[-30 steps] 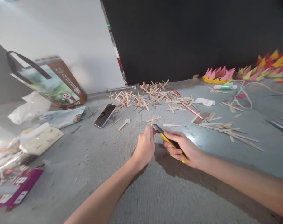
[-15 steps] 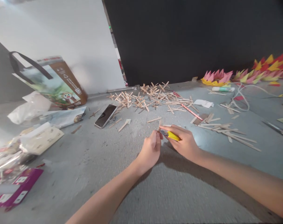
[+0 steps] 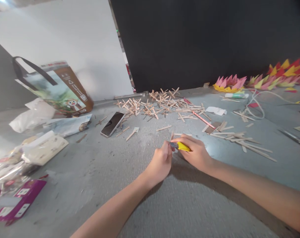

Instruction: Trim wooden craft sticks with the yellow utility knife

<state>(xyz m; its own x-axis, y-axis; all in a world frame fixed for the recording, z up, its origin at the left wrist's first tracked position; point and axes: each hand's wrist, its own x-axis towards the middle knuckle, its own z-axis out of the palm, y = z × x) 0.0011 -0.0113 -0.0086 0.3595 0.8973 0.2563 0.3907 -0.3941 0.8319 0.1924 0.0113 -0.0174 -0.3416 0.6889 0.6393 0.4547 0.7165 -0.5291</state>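
Observation:
My right hand [image 3: 195,150] is closed around a yellow utility knife [image 3: 183,146], its grey blade end pointing left toward my other hand. My left hand [image 3: 162,158] is closed in a pinch on a small wooden stick [image 3: 172,136], whose tip stands up between the two hands. The blade end is at the stick, close to my left fingertips; whether it touches the wood I cannot tell. Just beyond, one flat wooden stick [image 3: 164,128] lies on the grey surface. Another pale stick [image 3: 183,134] lies behind my right fingers.
A heap of crossed wooden sticks [image 3: 162,102] lies ahead, with more loose sticks [image 3: 241,137] and a red pencil [image 3: 203,119] to the right. A phone [image 3: 112,124], a paper bag [image 3: 65,87] and plastic wrappers [image 3: 44,148] are left. Folded paper crowns [image 3: 230,83] and a glue stick [image 3: 236,95] sit far right.
Both hands have shifted very slightly, and the stick tip now leans a little further right. The knife stays in my right hand and the stick in my left.

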